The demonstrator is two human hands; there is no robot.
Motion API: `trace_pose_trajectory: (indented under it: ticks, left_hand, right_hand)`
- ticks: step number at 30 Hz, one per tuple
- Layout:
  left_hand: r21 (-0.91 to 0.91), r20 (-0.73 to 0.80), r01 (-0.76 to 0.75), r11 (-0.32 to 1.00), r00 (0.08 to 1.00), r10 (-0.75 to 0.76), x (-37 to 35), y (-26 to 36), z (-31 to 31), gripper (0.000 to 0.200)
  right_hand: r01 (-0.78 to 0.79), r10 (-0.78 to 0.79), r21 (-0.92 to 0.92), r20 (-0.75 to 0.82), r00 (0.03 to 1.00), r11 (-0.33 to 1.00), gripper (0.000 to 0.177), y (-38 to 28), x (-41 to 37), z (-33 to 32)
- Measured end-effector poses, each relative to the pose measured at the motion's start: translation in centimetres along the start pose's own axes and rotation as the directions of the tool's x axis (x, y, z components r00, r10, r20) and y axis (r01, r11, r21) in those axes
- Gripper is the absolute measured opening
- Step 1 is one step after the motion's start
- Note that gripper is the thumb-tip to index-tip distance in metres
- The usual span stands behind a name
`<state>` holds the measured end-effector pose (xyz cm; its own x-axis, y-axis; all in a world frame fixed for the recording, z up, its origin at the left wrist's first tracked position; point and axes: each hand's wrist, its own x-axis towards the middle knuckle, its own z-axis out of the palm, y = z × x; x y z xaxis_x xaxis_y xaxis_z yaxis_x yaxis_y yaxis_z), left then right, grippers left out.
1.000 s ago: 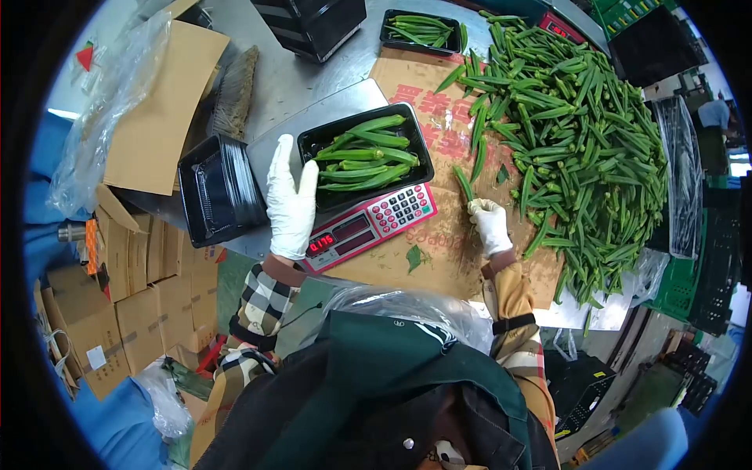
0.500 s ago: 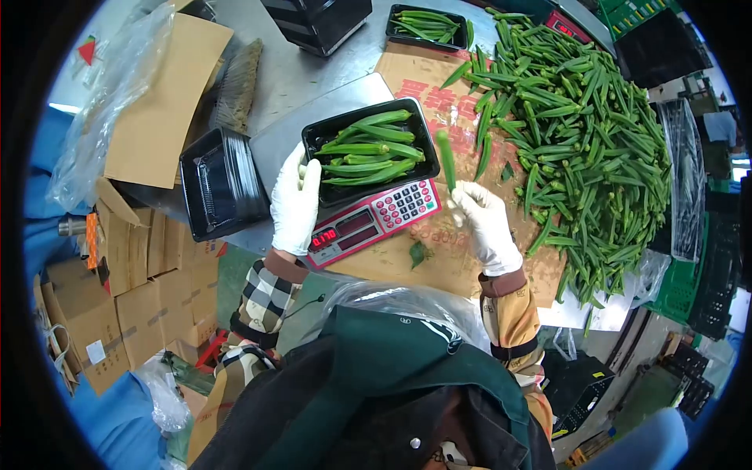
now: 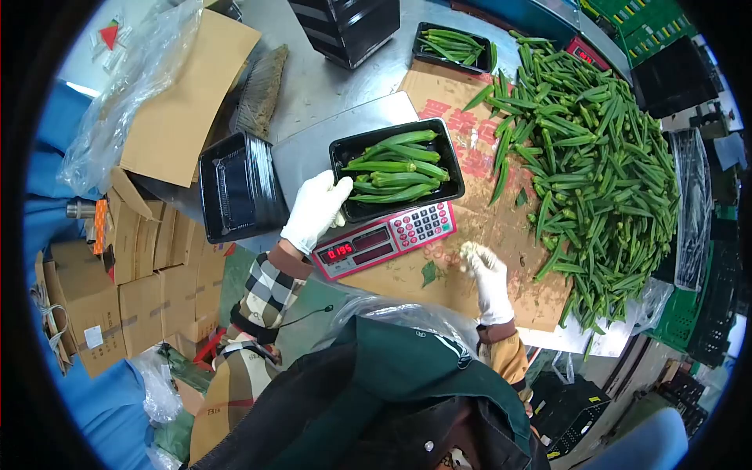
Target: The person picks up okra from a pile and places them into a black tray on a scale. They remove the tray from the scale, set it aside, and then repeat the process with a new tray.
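A black plastic tray [image 3: 457, 182] with several green okra pods [image 3: 399, 168] in it sits on the metal platform of a pink-edged digital scale [image 3: 384, 241], whose red display looks like 0.195. My gloved left hand [image 3: 316, 210] grips the tray's left edge, thumb over the rim and fingers partly hidden below. Above the cardboard, right of the scale's keypad, my gloved right hand [image 3: 487, 280] has its fingers curled together, and no pod shows in them. Farther right lies a large heap of loose okra [image 3: 599, 180].
Stacked black trays [image 3: 235, 188] stand left of the scale, near a brush [image 3: 262, 90] and a cardboard flap [image 3: 184, 102]. Behind are a tall black stack [image 3: 348, 31] and another okra-filled tray [image 3: 453, 48]. Flattened cardboard [image 3: 470, 219] covers the table, with a loose leaf [image 3: 428, 272].
The okra pod that my right hand held is out of that hand, which has drawn down toward me. The display went from about 0.170 to 0.195. My left hand stays at the tray.
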<state>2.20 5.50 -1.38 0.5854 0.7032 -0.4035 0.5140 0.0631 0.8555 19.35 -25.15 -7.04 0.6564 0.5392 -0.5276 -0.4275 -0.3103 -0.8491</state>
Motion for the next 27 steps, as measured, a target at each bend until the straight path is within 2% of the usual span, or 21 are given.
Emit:
trace_pose_trajectory:
  ticks: [4,5,6,7,11,13,15,17,18,19,21,22,23,24,25,26,27]
  left_hand:
    - [-0.033,0.091,-0.057,0.998,0.994,0.059,3.9,3.0,0.0,0.032]
    - [-0.018,0.111,-0.059,0.998,0.992,0.061,5.2,4.5,0.3,0.032]
    - [-0.016,0.126,-0.142,0.990,0.982,0.143,6.8,5.6,0.8,0.034]
    - [0.006,0.153,-0.154,0.988,0.976,0.152,8.2,7.8,1.4,0.032]
    - [-0.207,0.210,0.001,0.978,0.977,0.044,18.0,11.5,5.5,0.027]
    - [-0.109,0.152,-0.031,0.994,0.987,0.047,23.1,12.8,7.6,0.030]
    - [0.007,0.093,-0.100,0.995,0.991,0.099,29.1,12.5,9.5,0.033]
    - [0.121,0.018,-0.078,0.990,0.997,0.077,31.7,12.8,10.7,0.035]
    - [0.022,0.010,0.030,0.999,0.999,-0.031,32.0,13.1,10.9,0.035]
    - [0.012,-0.016,0.022,1.000,1.000,-0.022,32.4,12.9,10.8,0.032]
    - [0.013,0.073,0.024,1.000,0.997,-0.025,32.1,12.9,9.0,0.026]
    - [-0.047,0.087,-0.034,0.998,0.995,0.038,31.8,12.7,7.9,0.020]
    - [-0.194,0.148,-0.086,0.977,0.982,0.116,31.5,12.4,6.3,0.017]
    - [-0.220,0.177,-0.161,0.962,0.963,0.201,27.8,13.8,4.4,0.017]
    - [-0.298,0.259,-0.166,0.940,0.934,0.247,26.5,13.6,2.1,0.026]
    - [-0.303,0.162,-0.208,0.930,0.951,0.265,21.7,14.8,0.8,0.038]
    - [-0.311,0.177,-0.208,0.927,0.946,0.271,19.7,14.4,-1.5,0.045]
  right_hand:
    - [-0.097,0.099,0.043,-0.047,0.994,0.994,0.024,0.7,-1.3,-0.2]
    - [-0.077,0.079,0.040,-0.032,0.996,0.996,0.024,1.2,-1.3,-0.4]
    - [-0.087,0.088,0.022,-0.038,0.995,0.996,0.025,1.2,-1.3,-0.6]
    - [-0.094,0.094,0.004,-0.046,0.994,0.996,0.026,1.2,-1.3,-0.7]
    - [-0.027,0.034,0.083,-0.075,0.997,0.996,0.025,1.5,-0.9,-1.3]
    - [0.006,0.004,0.113,-0.091,0.996,0.994,0.026,1.9,-0.8,-1.7]
    - [0.019,-0.012,0.065,-0.096,0.995,0.998,0.025,2.1,-0.9,-2.2]
    - [-0.014,0.024,0.083,-0.124,0.992,0.996,0.024,1.7,-1.2,-2.2]
    - [-0.028,0.037,0.070,-0.129,0.991,0.997,0.024,2.0,-1.4,-2.5]
    - [-0.047,0.054,0.055,-0.132,0.990,0.997,0.023,2.0,-1.4,-2.6]
    - [-0.039,0.055,0.103,-0.153,0.987,0.994,0.021,2.1,-1.6,-2.6]
    - [-0.051,0.066,0.103,-0.147,0.987,0.993,0.021,2.4,-1.6,-2.6]
    - [-0.065,0.079,0.103,-0.141,0.987,0.993,0.021,2.8,-1.8,-2.5]
    - [-0.075,0.087,0.098,-0.129,0.988,0.992,0.021,2.9,-1.9,-2.4]
    - [-0.084,0.095,0.092,-0.119,0.988,0.992,0.021,2.9,-1.9,-2.2]
    - [-0.093,0.102,0.087,-0.110,0.989,0.992,0.021,2.8,-1.9,-2.1]
    - [-0.078,0.088,0.104,-0.097,0.991,0.991,0.021,2.8,-1.8,-1.8]
